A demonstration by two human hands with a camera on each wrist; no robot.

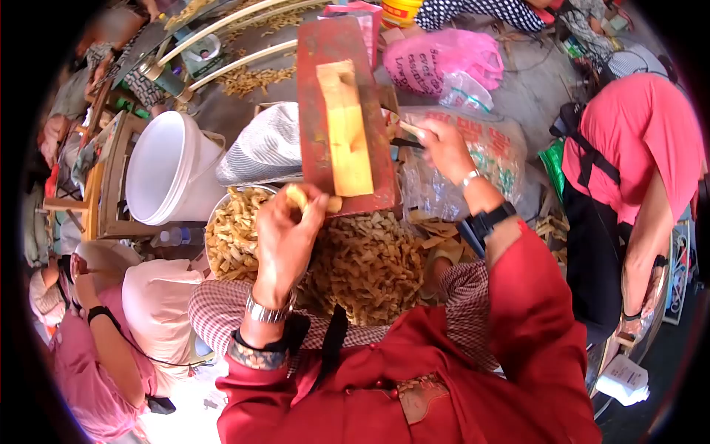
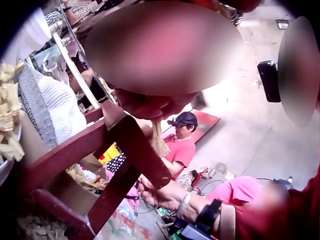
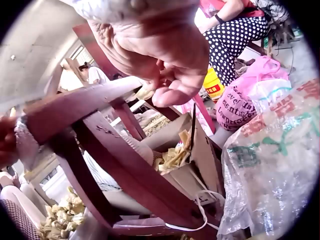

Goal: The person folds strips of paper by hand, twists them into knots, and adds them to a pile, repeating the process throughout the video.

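My left hand pinches a small curled yellowish-tan piece at the near left corner of a red wooden bench. In the left wrist view that piece hangs below the fingers. A flat yellow strip lies lengthwise on the bench top. Right of the bench, my right hand grips a slim tool with a pale end and a dark part; I cannot tell its kind. From the right wrist, the curled fingers hide most of it.
Below the bench lies a heap of tan pieces, beside a basin of similar pieces. A white bucket stands left. Clear plastic sacking and a pink bag lie right. People sit on both sides, one in a pink top.
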